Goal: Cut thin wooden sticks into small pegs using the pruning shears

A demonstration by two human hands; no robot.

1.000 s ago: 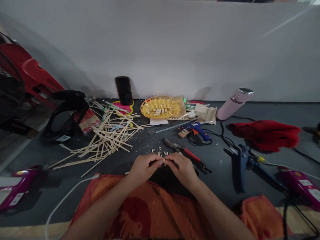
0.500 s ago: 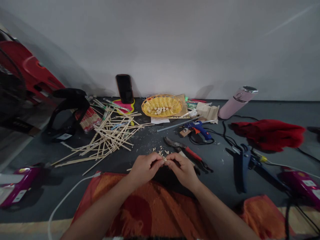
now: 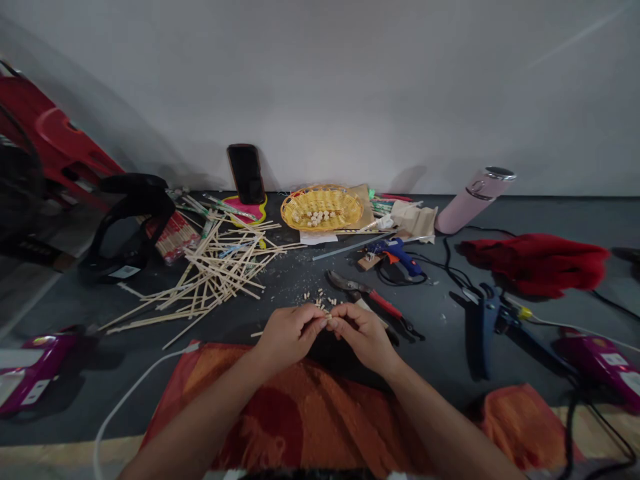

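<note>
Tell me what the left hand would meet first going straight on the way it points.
Most likely the bare right hand, facing the left hand across a small pale wooden piece apparently pinched between them; depth is hard to judge.

Left grip (image 3: 290, 333) and right grip (image 3: 366, 333) pinch a tiny pale piece (image 3: 328, 317); wooden bits (image 3: 321, 293) lie just beyond.

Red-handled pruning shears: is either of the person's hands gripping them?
No, the red-handled pruning shears lie on the dark tabletop, while the left hand and right hand pinch a small wooden piece.
</note>
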